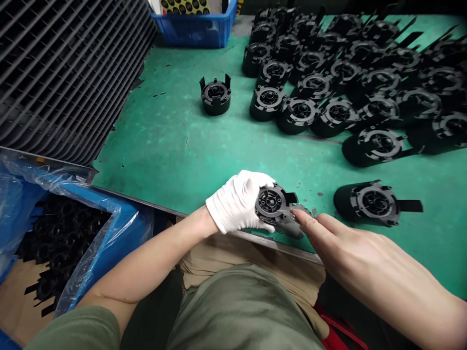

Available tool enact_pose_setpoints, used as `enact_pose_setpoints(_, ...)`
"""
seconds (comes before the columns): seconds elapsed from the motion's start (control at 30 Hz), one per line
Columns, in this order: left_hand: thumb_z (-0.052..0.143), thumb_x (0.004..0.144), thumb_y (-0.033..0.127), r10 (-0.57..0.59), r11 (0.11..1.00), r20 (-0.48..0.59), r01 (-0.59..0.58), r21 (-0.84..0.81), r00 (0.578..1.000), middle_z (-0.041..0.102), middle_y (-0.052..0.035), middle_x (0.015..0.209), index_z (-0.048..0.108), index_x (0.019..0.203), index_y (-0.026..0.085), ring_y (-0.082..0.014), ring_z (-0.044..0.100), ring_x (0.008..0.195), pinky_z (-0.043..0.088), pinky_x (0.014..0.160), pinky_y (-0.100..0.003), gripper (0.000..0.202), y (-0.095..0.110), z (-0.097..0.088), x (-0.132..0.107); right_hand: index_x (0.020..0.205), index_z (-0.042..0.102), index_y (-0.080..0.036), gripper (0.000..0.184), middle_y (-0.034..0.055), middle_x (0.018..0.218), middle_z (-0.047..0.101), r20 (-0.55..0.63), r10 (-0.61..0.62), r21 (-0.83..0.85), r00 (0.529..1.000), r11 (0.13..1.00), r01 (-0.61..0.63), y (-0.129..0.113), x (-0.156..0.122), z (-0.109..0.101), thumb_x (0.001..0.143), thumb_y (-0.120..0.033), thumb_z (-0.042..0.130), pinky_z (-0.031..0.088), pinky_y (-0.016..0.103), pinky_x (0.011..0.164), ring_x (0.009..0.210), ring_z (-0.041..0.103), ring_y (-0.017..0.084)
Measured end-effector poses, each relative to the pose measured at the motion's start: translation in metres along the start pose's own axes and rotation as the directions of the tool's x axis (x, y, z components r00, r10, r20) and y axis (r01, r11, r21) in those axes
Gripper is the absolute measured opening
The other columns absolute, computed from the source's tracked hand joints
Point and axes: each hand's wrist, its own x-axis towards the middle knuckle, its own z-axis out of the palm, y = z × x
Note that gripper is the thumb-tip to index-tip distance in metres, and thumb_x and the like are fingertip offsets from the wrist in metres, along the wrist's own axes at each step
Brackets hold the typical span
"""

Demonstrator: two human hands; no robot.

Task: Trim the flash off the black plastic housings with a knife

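My left hand (237, 201), in a white glove, is closed around a round black plastic part (274, 206) held just above the near edge of the green table (175, 146). My bare right hand (350, 248) reaches in from the right with its fingers stretched out, the fingertips touching the right side of that part. A similar black part (368, 201) with a flat tab lies on the mat just right of my hands.
Several rows of the same black parts (346, 82) fill the far right of the table; one part (216, 95) stands alone mid-table. A blue bin lined with plastic (91, 228) holds black pieces at lower left. A slatted black grille (65, 73) rises at left, a blue crate (195, 26) behind.
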Motion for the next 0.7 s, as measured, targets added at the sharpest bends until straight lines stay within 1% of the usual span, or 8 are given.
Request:
enact_pose_setpoints(0.1,0.109,0.071,0.080,0.002,1.000,-0.001,-0.002,-0.003,1.000,0.087,-0.0171,0.129,0.079,0.126,0.021,-0.0402,0.085,0.120,0.070,0.115,-0.056,0.086,0.000,0.000,0.000,0.191,0.033,-0.027,0.106,0.0080,0.095,0.075,0.004,0.022,0.062,1.000,0.998,-0.023,0.008,0.002,-0.001,0.089,-0.004,0.048,0.044,0.036,0.045,0.051,0.063,0.021)
enact_pose_setpoints(0.2,0.110,0.072,0.077,0.007,1.000,0.004,-0.007,-0.010,1.000,0.087,-0.0178,0.134,0.079,0.124,0.021,-0.0410,0.085,0.124,0.069,0.118,-0.055,0.082,0.002,-0.001,0.000,0.195,0.023,-0.029,0.109,0.0109,0.105,0.079,-0.020,0.034,0.055,0.999,0.998,-0.033,0.005,0.002,-0.001,0.092,-0.005,0.046,0.046,0.037,0.045,0.053,0.067,0.023)
enact_pose_setpoints(0.27,0.110,0.073,0.077,0.009,1.000,0.009,-0.009,-0.016,1.000,0.088,-0.0176,0.134,0.080,0.120,0.021,-0.0410,0.085,0.124,0.068,0.119,-0.054,0.079,0.004,-0.002,0.001,0.196,0.018,-0.025,0.112,0.0123,0.107,0.080,-0.042,0.024,0.014,0.999,1.000,-0.024,-0.001,0.003,0.000,0.090,-0.003,0.047,0.045,0.039,0.043,0.050,0.066,0.023)
enact_pose_setpoints(0.33,0.109,0.074,0.077,0.016,1.000,0.010,-0.016,-0.022,1.000,0.088,-0.0177,0.133,0.080,0.116,0.020,-0.0409,0.085,0.124,0.068,0.118,-0.053,0.076,0.005,-0.002,0.001,0.196,0.017,-0.021,0.115,0.0106,0.099,0.077,-0.059,0.011,-0.032,0.998,0.999,-0.013,-0.006,0.003,-0.001,0.086,-0.001,0.048,0.042,0.040,0.041,0.046,0.061,0.023)
enact_pose_setpoints(0.43,0.107,0.074,0.080,0.022,0.999,0.007,-0.021,-0.026,1.000,0.088,-0.0169,0.130,0.080,0.116,0.021,-0.0398,0.086,0.120,0.069,0.113,-0.052,0.077,0.003,-0.002,0.001,0.195,0.019,-0.022,0.121,0.0088,0.094,0.076,-0.040,0.010,-0.050,0.999,0.999,-0.012,-0.010,0.003,-0.002,0.080,0.003,0.049,0.041,0.041,0.042,0.045,0.059,0.023)
enact_pose_setpoints(0.5,0.106,0.074,0.082,0.011,1.000,0.013,-0.011,-0.020,1.000,0.088,-0.0162,0.129,0.079,0.120,0.022,-0.0393,0.086,0.118,0.070,0.112,-0.052,0.080,0.001,-0.001,0.002,0.194,0.023,-0.025,0.122,0.0102,0.098,0.080,-0.015,0.021,-0.025,1.000,0.999,-0.021,-0.010,0.002,-0.003,0.079,0.003,0.050,0.043,0.041,0.043,0.048,0.063,0.024)
enact_pose_setpoints(0.57,0.106,0.073,0.084,0.005,1.000,0.018,-0.004,-0.017,1.000,0.088,-0.0163,0.128,0.079,0.122,0.022,-0.0396,0.085,0.117,0.070,0.113,-0.053,0.083,0.000,-0.001,0.002,0.192,0.032,-0.025,0.119,0.0118,0.103,0.083,-0.012,0.022,-0.004,1.000,1.000,-0.022,-0.009,0.003,-0.004,0.078,0.003,0.051,0.044,0.041,0.045,0.051,0.065,0.025)
enact_pose_setpoints(0.7,0.107,0.071,0.083,0.016,1.000,0.016,-0.016,-0.027,1.000,0.088,-0.0151,0.123,0.081,0.121,0.022,-0.0394,0.086,0.113,0.070,0.109,-0.053,0.082,0.002,-0.002,0.002,0.180,0.055,-0.020,0.102,0.0095,0.100,0.081,-0.023,-0.011,-0.002,1.000,1.000,0.011,-0.003,0.008,-0.006,0.081,0.003,0.050,0.039,0.041,0.045,0.047,0.059,0.020)
